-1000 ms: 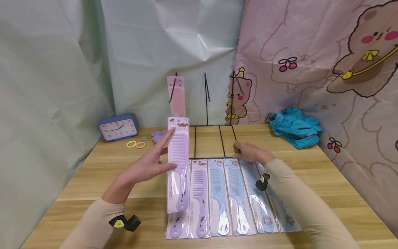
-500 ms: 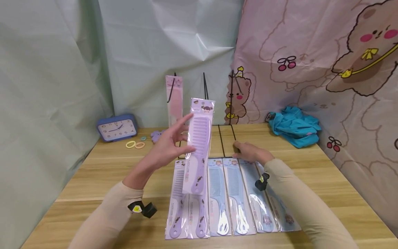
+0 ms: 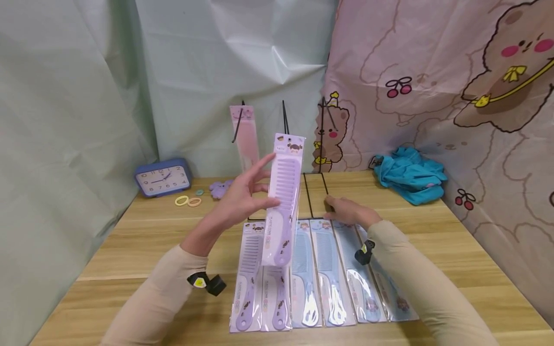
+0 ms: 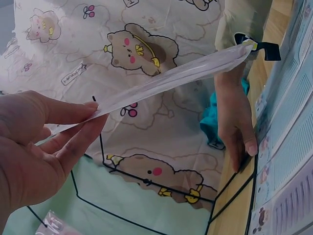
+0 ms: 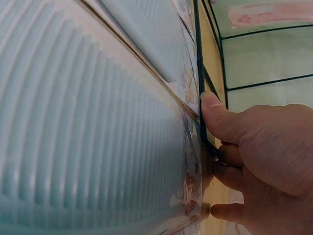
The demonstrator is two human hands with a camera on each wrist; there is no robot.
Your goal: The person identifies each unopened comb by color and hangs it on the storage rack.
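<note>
My left hand (image 3: 248,194) pinches a purple comb in a clear packet (image 3: 285,192) and holds it upright in the air, just in front of the middle prong of the black wire rack (image 3: 284,120). The left wrist view shows the packet (image 4: 171,78) edge-on between thumb and fingers (image 4: 88,115). A pink packaged comb (image 3: 244,134) hangs on the rack's left prong. My right hand (image 3: 348,211) rests on the right front corner of the rack's base, thumb (image 5: 220,115) against the wire (image 5: 199,73). A row of purple (image 3: 248,274) and blue (image 3: 329,269) packaged combs lies on the table.
A blue clock (image 3: 163,178), hair ties (image 3: 188,201) and a small purple item (image 3: 220,188) sit at the back left of the wooden table (image 3: 454,250). A teal cloth (image 3: 411,175) lies at the back right. Draped sheets close off the back and sides.
My left hand has raised the purple comb packet from the left end of the row, up and to the right toward the rack's middle prong. The right hand has stayed put.
</note>
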